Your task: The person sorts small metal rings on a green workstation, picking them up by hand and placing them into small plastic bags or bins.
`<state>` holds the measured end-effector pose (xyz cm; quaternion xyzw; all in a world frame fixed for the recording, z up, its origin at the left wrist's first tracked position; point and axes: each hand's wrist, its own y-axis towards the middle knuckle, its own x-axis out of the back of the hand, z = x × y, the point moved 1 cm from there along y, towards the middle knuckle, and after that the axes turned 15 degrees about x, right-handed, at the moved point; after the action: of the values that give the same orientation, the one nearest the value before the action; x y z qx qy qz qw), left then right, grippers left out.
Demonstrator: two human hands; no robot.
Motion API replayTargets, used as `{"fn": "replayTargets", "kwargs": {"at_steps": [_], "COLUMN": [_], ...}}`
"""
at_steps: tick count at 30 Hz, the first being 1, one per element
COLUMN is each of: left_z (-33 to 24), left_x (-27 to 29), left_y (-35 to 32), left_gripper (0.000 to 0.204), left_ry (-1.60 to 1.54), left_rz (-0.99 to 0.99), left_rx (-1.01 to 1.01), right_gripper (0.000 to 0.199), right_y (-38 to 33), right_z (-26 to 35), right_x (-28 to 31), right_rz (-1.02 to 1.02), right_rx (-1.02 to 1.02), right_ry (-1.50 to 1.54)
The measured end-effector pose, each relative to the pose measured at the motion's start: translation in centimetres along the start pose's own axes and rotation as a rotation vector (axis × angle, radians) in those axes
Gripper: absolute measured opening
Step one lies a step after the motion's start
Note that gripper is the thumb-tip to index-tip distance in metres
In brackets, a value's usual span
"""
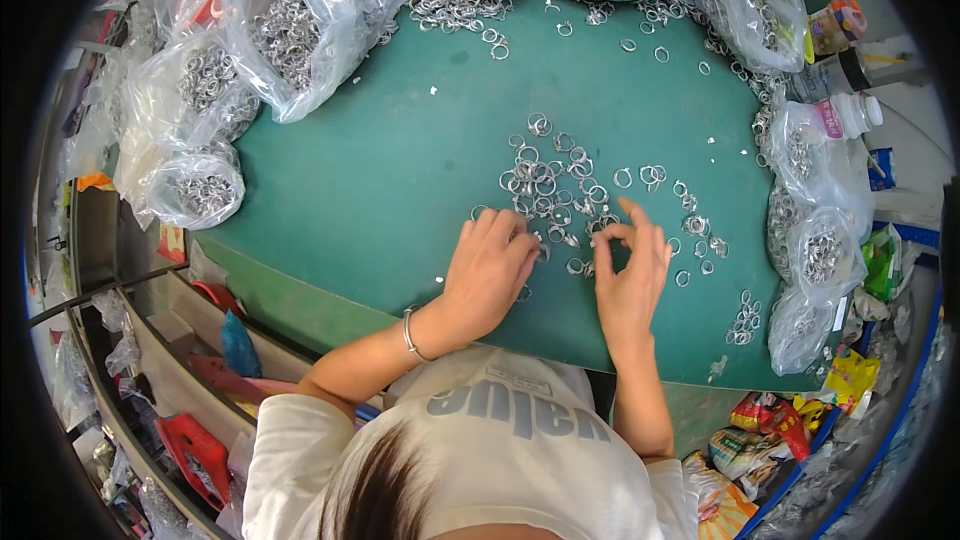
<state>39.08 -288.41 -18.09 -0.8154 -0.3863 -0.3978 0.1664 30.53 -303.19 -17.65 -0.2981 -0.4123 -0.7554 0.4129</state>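
A loose heap of silver-coloured finger rings [540,180] lies in the middle of the green tabletop. At the heap's near left edge is my left hand [488,275], its fingers curled down and closed; whatever they hold is hidden beneath them. My right hand [635,280] is at the near right side of the heap, thumb and a finger brought together in a pinch by a small cluster of rings [603,224]. What sits between those fingertips is too small to make out. Smaller groups of rings [695,225] are scattered right of this hand, and another little group [743,320] lies nearer the right edge.
Clear plastic bags of rings [285,40] line the table's left and far sides. More bags [820,250] stand along the right, by a white-capped bottle [850,115]. Open drawers [180,330] are at lower left; colourful packets [770,420] lie at lower right.
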Motion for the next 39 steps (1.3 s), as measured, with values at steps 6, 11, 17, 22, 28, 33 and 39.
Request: {"fn": "replayTargets", "kwargs": {"at_steps": [6,11,17,22,28,33,39], "left_z": [0.3,-1.1,1.2,-0.1,1.5,1.0,1.4], "left_x": [-0.3,0.0,1.2,-0.6,-0.6,-1.2,-0.3], "left_y": [-0.4,-1.4,-3.0,-3.9,-4.4,-4.0,-4.0], "left_gripper": [0.021,0.027,0.036,0.032,0.03,0.034,0.033], "left_ry": [-0.071,0.002,0.011,-0.015,-0.023,-0.053,-0.077], "left_rz": [0.06,0.144,0.287,0.193,0.212,0.234,0.197], "left_rx": [-0.083,-0.092,-0.147,-0.265,-0.233,-0.261,-0.193], "right_gripper": [0.05,0.05,0.053,0.056,0.044,0.044,0.046], "right_y": [-0.3,-3.1,-2.9,1.6,-0.1,6.1,8.3], "right_z": [-0.3,2.9,2.1,1.5,-1.7,0.2,-2.4], "right_x": [-0.1,1.8,0.9,-1.7,1.0,-1.4,-4.3], "right_rz": [0.074,0.214,0.103,0.226,0.141,-0.029,0.075], "right_rx": [0.04,0.095,0.002,0.324,0.175,0.199,0.191], "right_ry": [-0.084,0.153,0.349,0.093,-0.049,0.038,0.031]}}
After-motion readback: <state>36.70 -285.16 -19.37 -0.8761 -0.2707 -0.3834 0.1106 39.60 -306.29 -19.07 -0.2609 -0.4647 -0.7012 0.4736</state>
